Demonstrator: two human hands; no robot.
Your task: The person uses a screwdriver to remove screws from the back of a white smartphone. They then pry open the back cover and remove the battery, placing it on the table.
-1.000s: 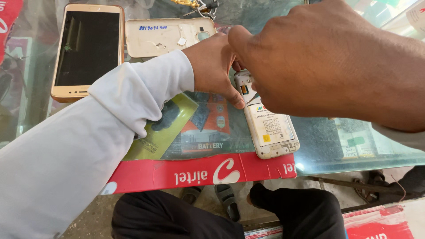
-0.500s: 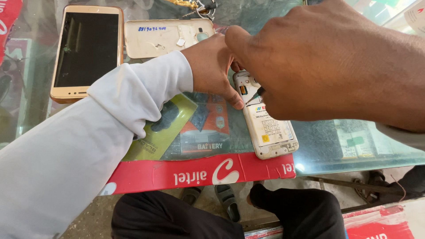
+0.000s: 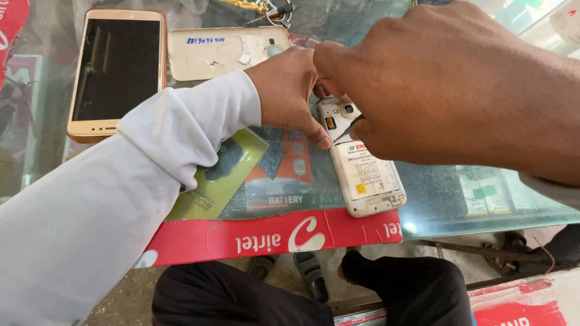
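A white phone lies face down on the glass counter with its back cover off and its battery showing. My left hand presses on the phone's upper left edge, thumb against its side. My right hand hovers over the phone's top and pinches a thin dark tool whose tip points at the camera end. The top of the phone is hidden under both hands.
A gold phone with a dark screen lies at the far left. Beside it rests a gold back cover. Keys lie at the back. A red strip runs along the counter's near edge. My knees show below.
My hands have shifted slightly left and closer over the phone's top. The phone stays in place.
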